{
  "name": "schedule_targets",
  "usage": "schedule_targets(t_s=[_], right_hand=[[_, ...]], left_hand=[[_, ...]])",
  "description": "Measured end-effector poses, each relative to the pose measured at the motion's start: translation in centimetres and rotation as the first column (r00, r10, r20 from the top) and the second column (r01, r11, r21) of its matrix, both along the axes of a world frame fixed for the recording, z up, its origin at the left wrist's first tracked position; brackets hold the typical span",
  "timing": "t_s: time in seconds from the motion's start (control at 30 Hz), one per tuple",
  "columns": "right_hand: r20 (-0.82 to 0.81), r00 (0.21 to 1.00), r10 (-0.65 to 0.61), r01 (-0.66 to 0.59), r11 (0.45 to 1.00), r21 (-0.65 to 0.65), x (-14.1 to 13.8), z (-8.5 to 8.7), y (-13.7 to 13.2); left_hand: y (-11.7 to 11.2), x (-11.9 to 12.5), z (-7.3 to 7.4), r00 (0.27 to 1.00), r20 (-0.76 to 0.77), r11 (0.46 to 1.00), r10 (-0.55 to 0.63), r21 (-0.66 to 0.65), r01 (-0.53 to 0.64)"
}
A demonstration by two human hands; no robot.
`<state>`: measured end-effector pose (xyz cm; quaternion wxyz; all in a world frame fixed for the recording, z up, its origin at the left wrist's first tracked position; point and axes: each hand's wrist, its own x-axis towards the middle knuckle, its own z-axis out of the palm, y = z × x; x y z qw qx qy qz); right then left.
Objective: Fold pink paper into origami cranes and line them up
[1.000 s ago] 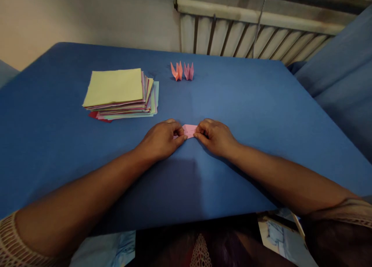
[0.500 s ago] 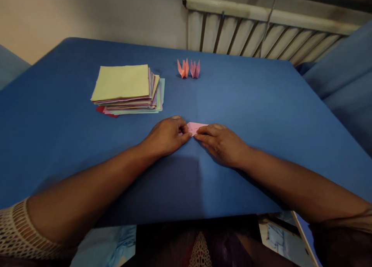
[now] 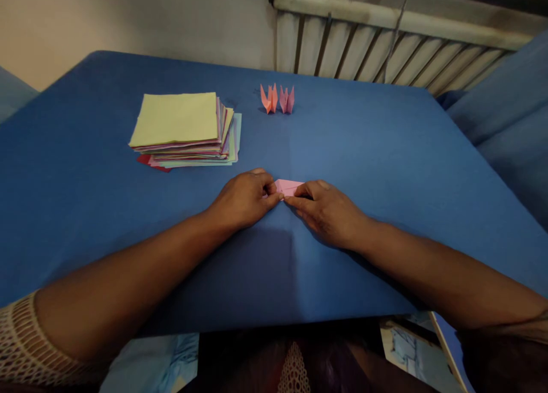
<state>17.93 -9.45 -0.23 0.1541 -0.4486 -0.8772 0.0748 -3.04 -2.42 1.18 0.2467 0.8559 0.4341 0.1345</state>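
A small piece of folded pink paper (image 3: 287,186) lies on the blue table between my hands. My left hand (image 3: 248,196) pinches its left end, thumb and fingers closed at the near edge. My right hand (image 3: 327,210) rests on the right part of the paper, its thumb and fingers pressed along the near edge, close to my left thumb. Both hands cover the paper's ends, so its full outline is hidden.
A thick stack of coloured paper (image 3: 175,119), yellow sheet on top, sits at the left. Behind the hands stand an orange folded paper figure (image 3: 269,100) and a pink-purple one (image 3: 287,100). A radiator (image 3: 342,45) runs beyond the blue table's (image 3: 363,136) far edge.
My right thumb and fingers have shifted slightly along the pink paper, with the index finger more bent. My left hand keeps its hold. The view has tilted a little.
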Motion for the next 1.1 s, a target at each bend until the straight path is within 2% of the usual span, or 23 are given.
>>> schedule_targets(t_s=[0.23, 0.67, 0.83, 0.97, 1.1], right_hand=[[-0.002, 1.0, -0.02, 0.02, 0.999, -0.029, -0.1, 0.2, -0.2], [0.108, 0.994, -0.015, 0.013, 1.0, 0.019, -0.3, 0.3, -0.3], [0.151, 0.987, -0.057, 0.055, 0.998, 0.016, -0.8, 0.3, -0.4], [0.166, 0.984, -0.07, 0.073, 0.997, -0.012, -1.3, 0.7, -0.6], [0.168, 0.983, -0.073, 0.071, 0.997, 0.017, -1.4, 1.0, -0.7]], left_hand=[[0.4, -0.7, 0.5, 0.998, -0.008, 0.997, -0.062, -0.055, 0.061], [0.4, -0.5, 0.6, 0.999, -0.017, 0.998, -0.031, -0.058, 0.03], [0.5, -0.5, 0.4, 1.0, 0.016, 0.998, 0.003, -0.063, -0.002], [1.0, -0.4, -0.1, 0.993, 0.042, 0.992, 0.109, 0.056, -0.111], [1.6, 0.0, -0.8, 0.999, 0.001, 0.984, 0.049, 0.171, -0.049]])
